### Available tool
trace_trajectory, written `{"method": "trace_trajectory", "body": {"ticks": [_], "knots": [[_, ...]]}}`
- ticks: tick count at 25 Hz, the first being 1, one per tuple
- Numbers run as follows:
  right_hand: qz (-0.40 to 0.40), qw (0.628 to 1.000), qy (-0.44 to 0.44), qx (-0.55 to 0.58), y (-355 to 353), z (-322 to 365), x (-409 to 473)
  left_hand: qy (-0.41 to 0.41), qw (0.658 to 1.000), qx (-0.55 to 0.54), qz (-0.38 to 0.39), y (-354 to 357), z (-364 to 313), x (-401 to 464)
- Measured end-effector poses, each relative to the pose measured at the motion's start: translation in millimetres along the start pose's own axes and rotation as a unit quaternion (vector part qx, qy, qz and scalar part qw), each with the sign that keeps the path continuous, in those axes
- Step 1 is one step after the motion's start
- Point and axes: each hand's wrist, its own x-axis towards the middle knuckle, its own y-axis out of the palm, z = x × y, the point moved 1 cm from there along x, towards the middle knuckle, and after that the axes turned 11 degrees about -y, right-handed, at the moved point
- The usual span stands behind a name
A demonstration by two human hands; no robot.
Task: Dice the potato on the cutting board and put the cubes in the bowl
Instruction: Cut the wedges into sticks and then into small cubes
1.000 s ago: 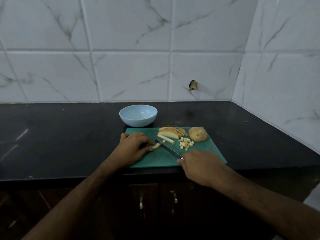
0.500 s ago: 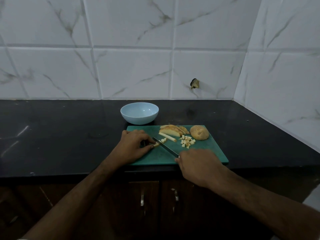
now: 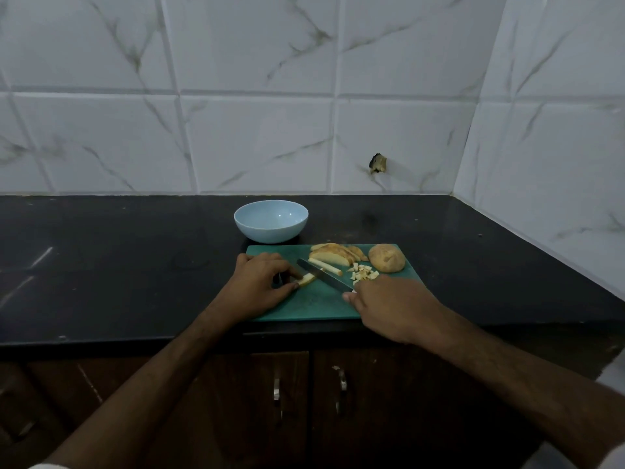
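Observation:
A green cutting board [image 3: 314, 306] lies at the counter's front edge. My left hand [image 3: 258, 286] pinches a short potato strip [image 3: 306, 279] against the board. My right hand [image 3: 389, 304] grips a knife [image 3: 323, 274] whose blade lies across the strip's right end. Behind the blade sit potato slices [image 3: 333, 256], one loose strip [image 3: 326, 266], a small pile of cubes [image 3: 363, 274] and an uncut potato half [image 3: 386, 258]. The pale blue bowl [image 3: 270, 221] stands behind the board's left corner and looks empty.
The black counter [image 3: 118, 262] stretches left and right of the board. White marble tiles form the back and right walls, with a small hole [image 3: 377, 163] in the back one. Brown cabinet doors with metal handles [image 3: 277, 389] are below.
The knife blade has shifted along the strip held by my left hand, and cut pieces have left the blade's side. Both hands stay on the board.

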Motion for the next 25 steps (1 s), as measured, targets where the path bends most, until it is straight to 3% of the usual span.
{"method": "trace_trajectory", "body": {"ticks": [8,12,25], "knots": [[0.03,0.999,-0.001,0.014,16,11,0,0.003,1.0,-0.01,-0.002,1,2,0],[0.012,0.999,-0.003,-0.045,6,9,0,0.003,1.0,-0.015,-0.008,-1,-1,-1],[0.012,1.0,0.011,0.004,12,18,1,0.009,1.0,-0.001,-0.017,-2,-1,-6]]}}
